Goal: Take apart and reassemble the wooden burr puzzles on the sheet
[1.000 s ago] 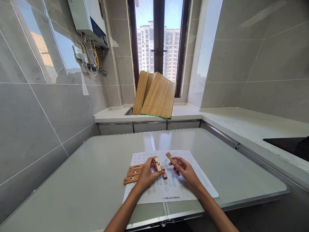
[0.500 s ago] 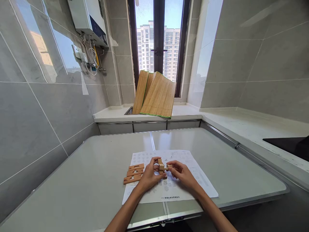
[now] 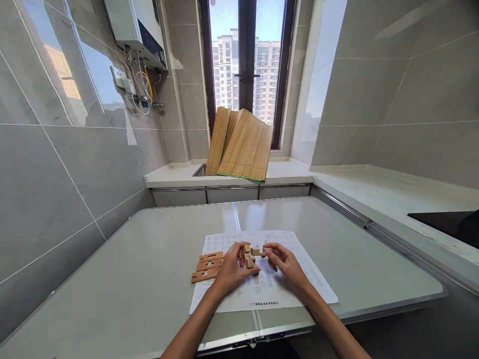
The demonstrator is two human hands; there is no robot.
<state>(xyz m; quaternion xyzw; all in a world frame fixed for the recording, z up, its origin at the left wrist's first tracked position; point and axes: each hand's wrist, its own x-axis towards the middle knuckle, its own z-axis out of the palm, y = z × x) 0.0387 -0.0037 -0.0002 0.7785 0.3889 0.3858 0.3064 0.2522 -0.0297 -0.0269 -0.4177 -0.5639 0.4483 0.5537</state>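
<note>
My left hand point(image 3: 232, 267) is closed around a small cluster of notched light-wood puzzle blocks point(image 3: 248, 260), thumb below and fingers behind. My right hand point(image 3: 282, 262) pinches one end of a notched wooden puzzle piece point(image 3: 256, 252). That piece points left at the cluster; whether the two touch, I cannot tell. Both hands are above a printed paper sheet point(image 3: 262, 294) covered with small diagrams. A small dark brown bit point(image 3: 256, 273) shows just below the cluster, partly hidden by my left thumb. Left of my left hand lie three brown wooden slats with cutouts point(image 3: 209, 266).
The sheet lies on a pale folding table point(image 3: 157, 274) with a centre seam. Behind it, a bamboo mat point(image 3: 245, 144) leans at the window on a white ledge point(image 3: 288, 169). A white counter point(image 3: 396, 192) runs along the right, with a dark object point(image 3: 445, 224) on it.
My right hand has moved slightly right and drawn its wooden piece outward, so more of that piece shows. The cluster in my left hand has turned a little.
</note>
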